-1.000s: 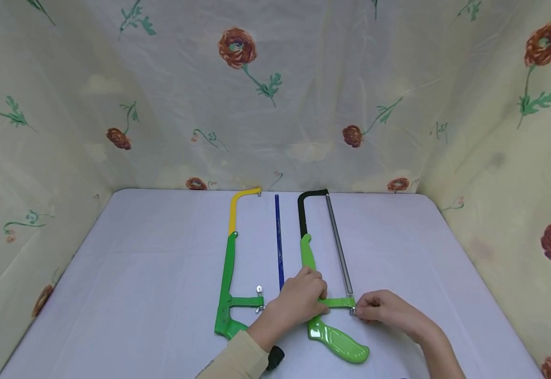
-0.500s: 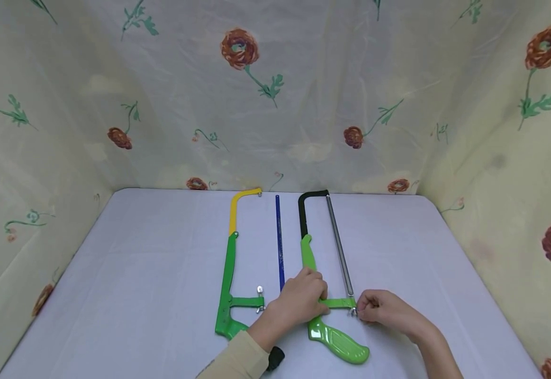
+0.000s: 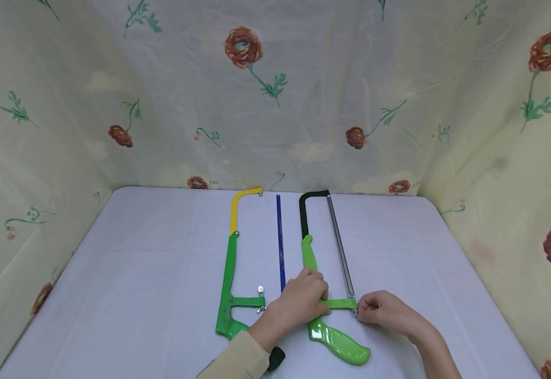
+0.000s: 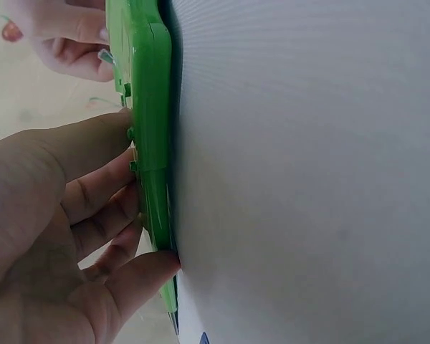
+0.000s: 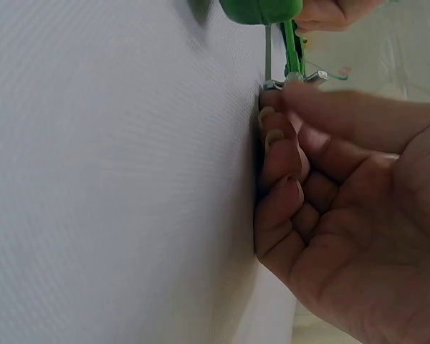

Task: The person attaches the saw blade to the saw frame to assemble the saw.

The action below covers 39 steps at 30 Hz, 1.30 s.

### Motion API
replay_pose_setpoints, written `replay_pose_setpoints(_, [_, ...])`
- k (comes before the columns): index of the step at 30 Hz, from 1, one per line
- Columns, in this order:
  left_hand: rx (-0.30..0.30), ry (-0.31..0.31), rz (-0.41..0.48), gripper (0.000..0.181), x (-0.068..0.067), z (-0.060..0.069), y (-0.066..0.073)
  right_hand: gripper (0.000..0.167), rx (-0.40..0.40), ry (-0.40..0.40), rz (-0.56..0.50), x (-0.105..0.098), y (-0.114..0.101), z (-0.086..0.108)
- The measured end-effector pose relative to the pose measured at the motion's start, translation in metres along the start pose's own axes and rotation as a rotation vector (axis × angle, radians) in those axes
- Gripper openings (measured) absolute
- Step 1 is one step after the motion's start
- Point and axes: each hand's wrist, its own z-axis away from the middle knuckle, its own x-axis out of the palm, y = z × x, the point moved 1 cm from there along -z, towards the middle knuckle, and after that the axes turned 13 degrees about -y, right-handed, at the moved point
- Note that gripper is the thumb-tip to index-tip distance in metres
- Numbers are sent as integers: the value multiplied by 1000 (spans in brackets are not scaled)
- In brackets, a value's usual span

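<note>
A light green hacksaw [image 3: 339, 345] with a black front bow [image 3: 303, 216] lies on the table, a grey blade [image 3: 340, 245] running along its right side. My left hand [image 3: 301, 297] grips its green frame near the cross arm [image 3: 340, 303], fingers and thumb on either side in the left wrist view. At the right end of that arm, my right hand [image 3: 386, 311] pinches a metal wing nut [image 5: 318, 77] between thumb and forefinger. Its other fingers are curled near the tabletop in the right wrist view.
To the left lies a second hacksaw [image 3: 228, 268], dark green with a yellow bow and no blade fitted; my left forearm covers part of its handle. A loose blue blade [image 3: 280, 237] lies between the saws. Flowered cloth [image 3: 161, 105] walls stand around the table [image 3: 152, 295].
The right fingers shift slightly at the wing nut, which shows at changing angles. The left hand stays on the frame, and the saws keep their places.
</note>
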Motion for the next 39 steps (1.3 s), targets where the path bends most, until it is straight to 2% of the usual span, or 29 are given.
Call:
replay_pose_setpoints(10, [-11, -6, -2, 18, -2, 1, 1, 29, 22, -26, -47, -2, -2, 1])
replay_pose_setpoints(14, [-15, -6, -1, 18, -2, 1, 1, 20, 28, -12, -53, -2, -2, 1])
replay_pose_setpoints(23, [-15, -2, 8, 18, -2, 1, 0, 12, 20, 18, -56, 0, -1, 0])
replay_pose_setpoints(28, [-13, -1, 12, 19, -1, 0, 0, 7, 23, 39, -18, 2, -4, 0])
replay_pose_setpoints(32, [-9, -3, 12, 19, 0, -1, -1, 6, 25, 28, 31, 3, -5, 0])
replay_pose_setpoints(39, [-11, -4, 8, 19, 1, -2, -2, 22, 22, -11, 35, 0, -5, -1])
